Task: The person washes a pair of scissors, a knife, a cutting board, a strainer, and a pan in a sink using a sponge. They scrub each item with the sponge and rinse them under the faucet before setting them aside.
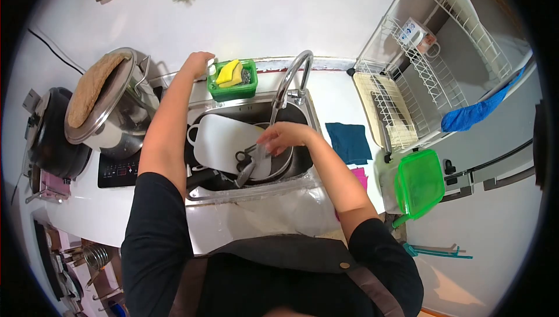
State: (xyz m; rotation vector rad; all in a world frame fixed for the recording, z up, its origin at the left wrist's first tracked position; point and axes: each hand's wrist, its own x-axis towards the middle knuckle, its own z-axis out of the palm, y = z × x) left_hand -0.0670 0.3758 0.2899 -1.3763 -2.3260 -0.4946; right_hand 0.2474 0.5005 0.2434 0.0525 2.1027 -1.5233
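My left hand (200, 64) reaches to the back of the counter, at the left side of a green basket (233, 91) that holds yellow sponges (229, 72) and a metal scourer. Its fingers are curled around or beside a small white item, and the grip is unclear. Under the curved faucet (298, 64), my right hand (279, 137) is over the sink (256, 196), its fingers bent downward and partly blurred by water. Below it lie a white cutting board (224, 142), black-handled scissors (241, 156), a pan and other dishes.
At the left are a large steel pot (125, 116) with a brown cloth on its lid, and a black cooker (58, 133). Right of the sink lies a dark blue cloth (349, 142). Farther right are a wire dish rack (419, 78) and a green-lidded container (420, 184).
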